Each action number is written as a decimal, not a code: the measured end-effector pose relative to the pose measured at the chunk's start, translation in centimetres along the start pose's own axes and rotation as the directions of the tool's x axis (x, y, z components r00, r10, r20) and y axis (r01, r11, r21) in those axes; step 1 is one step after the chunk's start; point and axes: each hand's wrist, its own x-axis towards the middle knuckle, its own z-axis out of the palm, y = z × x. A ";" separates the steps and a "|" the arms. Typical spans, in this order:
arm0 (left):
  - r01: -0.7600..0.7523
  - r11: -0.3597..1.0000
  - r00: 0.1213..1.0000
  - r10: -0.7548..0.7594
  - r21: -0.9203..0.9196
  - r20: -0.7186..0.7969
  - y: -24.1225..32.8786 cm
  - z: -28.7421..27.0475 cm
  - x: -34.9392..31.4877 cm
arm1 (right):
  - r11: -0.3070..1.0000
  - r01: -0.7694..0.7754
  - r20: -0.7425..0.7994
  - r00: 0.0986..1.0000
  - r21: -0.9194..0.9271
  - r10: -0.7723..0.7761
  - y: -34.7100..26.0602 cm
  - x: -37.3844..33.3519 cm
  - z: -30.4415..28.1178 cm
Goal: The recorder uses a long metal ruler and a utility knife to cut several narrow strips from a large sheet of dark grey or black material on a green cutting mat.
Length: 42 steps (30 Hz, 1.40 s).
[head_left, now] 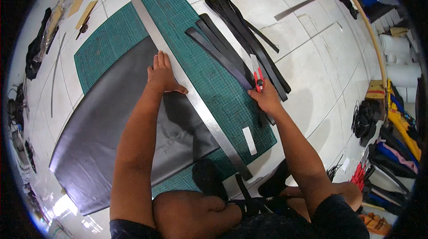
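A long steel ruler (200,105) lies slantwise over a green cutting mat (218,94), along the edge of a black leather-like sheet (102,127). My left hand (161,77) presses down there with fingers apart, on the sheet and the ruler's left edge. In my right hand (267,98) is a red utility knife (257,74), its tip pointing away from me. That hand rests by the lower ends of several black strips (218,51) on the mat, and its thumb and finger appear to touch one strip; the exact contact is hidden.
More black strips (256,38) lie beyond the mat on white floor tiles (321,65). A small white piece (249,141) sits on the mat near me. A short grey strip (296,8) is at the far right. Cloth, cords and white rolls (401,56) crowd the right side.
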 end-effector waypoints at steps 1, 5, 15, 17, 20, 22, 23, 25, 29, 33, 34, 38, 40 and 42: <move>0.008 1.000 1.000 -0.008 0.007 0.001 0.1 -0.4 -0.1 | 1.000 -0.029 0.012 1.000 0.000 0.029 0.3 -0.2 -0.6; -0.001 1.000 1.000 0.002 0.021 -0.012 0.0 -0.4 0.3 | 0.991 0.000 0.059 0.998 -0.133 0.008 -2.1 -0.2 -4.9; -0.062 0.996 0.997 0.066 0.071 -0.048 -1.2 0.8 0.6 | 0.846 0.251 0.280 0.952 -0.471 -0.126 -3.2 -1.6 -22.2; -0.028 0.987 0.997 0.039 0.156 -0.072 1.5 0.1 -0.3 | 0.966 0.124 0.101 0.989 -0.226 -0.104 -0.3 -2.3 -21.8; -0.087 0.964 0.981 0.127 0.253 -0.146 2.5 -0.1 -2.6 | 0.977 -0.202 0.297 0.939 0.072 0.172 1.0 -3.4 -19.3; -0.085 0.947 0.974 0.144 0.311 -0.172 2.4 0.8 -4.0 | 0.995 0.079 0.284 0.954 0.054 -0.091 4.0 -4.0 -15.4; -0.112 0.950 0.967 0.172 0.291 -0.189 1.3 1.8 -4.6 | 0.983 0.167 0.368 0.911 0.078 -0.184 4.4 -4.2 -13.4; -0.123 0.965 0.969 0.167 0.231 -0.180 1.5 2.6 -6.8 | 0.972 0.222 0.560 0.797 0.075 -0.226 3.1 -4.8 -11.9; -0.123 0.983 0.982 0.141 0.134 -0.129 1.7 3.8 -10.1 | 0.918 0.393 0.723 0.617 0.059 -0.311 0.8 -3.9 -10.2; -0.163 0.975 0.985 0.170 0.154 -0.029 0.3 5.0 -14.1 | 0.922 0.371 0.678 0.650 0.111 -0.343 -0.4 -1.4 -8.0; -0.155 0.972 0.988 0.157 0.178 0.000 0.0 5.3 -14.8 | 0.913 0.392 0.686 0.635 0.110 -0.355 -0.6 -1.0 -7.2; -0.069 0.987 0.994 0.055 0.143 0.097 -1.2 5.9 -16.0 | 0.902 0.401 0.606 0.681 0.160 -0.411 -2.0 -0.5 -5.2; 0.003 0.994 0.993 -0.015 0.110 0.114 -1.8 6.4 -16.3 | 0.913 0.403 0.700 0.635 0.061 -0.327 -3.1 -0.5 -5.2; 0.005 0.998 0.995 -0.011 0.062 0.095 -2.0 5.9 -15.6 | 0.888 0.446 0.662 0.631 0.116 -0.404 -1.6 -0.6 -4.6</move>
